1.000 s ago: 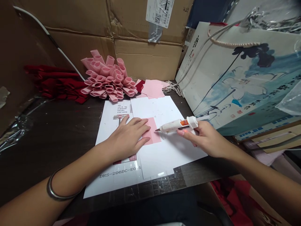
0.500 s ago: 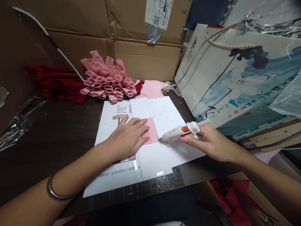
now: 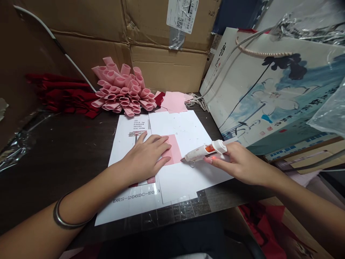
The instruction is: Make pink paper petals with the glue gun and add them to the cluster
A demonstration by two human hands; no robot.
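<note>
A small pink sheet (image 3: 175, 149) lies on white paper (image 3: 185, 183) in front of me. My left hand (image 3: 149, 154) rests flat over its left part, fingers spread, holding it down and covering some of it. In my right hand (image 3: 237, 162) is a white glue gun (image 3: 198, 153) with an orange window and a small red light. Its nozzle tip points left and is at the lower right corner of the pink sheet; I cannot tell whether it touches. Under my left hand a printed sheet (image 3: 134, 205) with lettering and a picture is partly hidden.
Behind the paper stand a pile of rolled pink tubes (image 3: 124, 90), dark red folded pieces (image 3: 67, 95) and loose pink sheets (image 3: 174, 101). Cardboard boxes (image 3: 167, 68) wall the back. A large painted paper bag (image 3: 269, 90) leans at the right, with a grey cable (image 3: 229, 61) across it.
My right hand and the glue gun have shifted very slightly left. My left hand and the pink sheet stay in place.
</note>
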